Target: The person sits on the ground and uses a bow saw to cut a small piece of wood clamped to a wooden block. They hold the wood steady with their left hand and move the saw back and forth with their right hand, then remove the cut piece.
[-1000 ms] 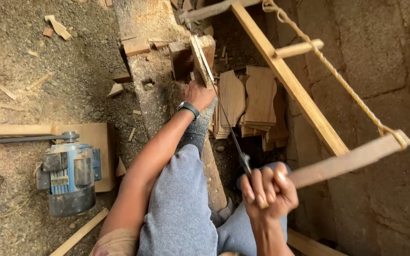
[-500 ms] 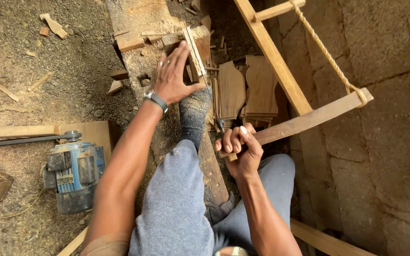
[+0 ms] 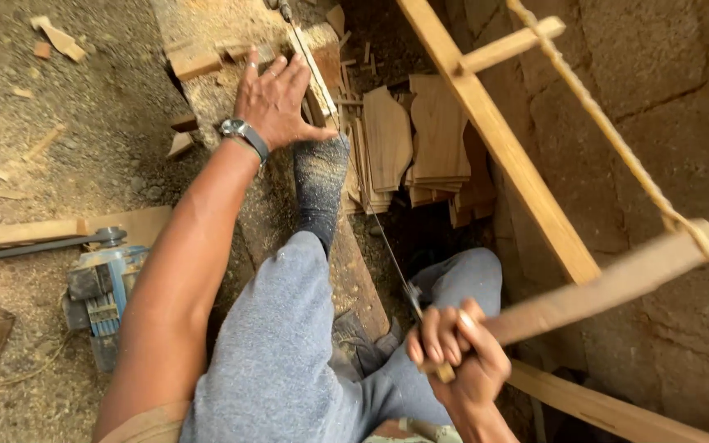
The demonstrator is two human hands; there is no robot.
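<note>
Head view: right hand (image 3: 453,349) is clamped on the saw (image 3: 535,308) handle at 5 o'clock, drawn back from half a second ago. Left hand (image 3: 276,102) is pressed flat, fingers spread, on the board (image 3: 317,78) at 12 o'clock. Sawing stroke judged under way.

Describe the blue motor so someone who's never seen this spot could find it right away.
Start at the person's left arm and look just outside it, low on the sawdust-covered ground. The blue motor sits there below a flat board; it is the only blue metal thing among bare wood.
</note>
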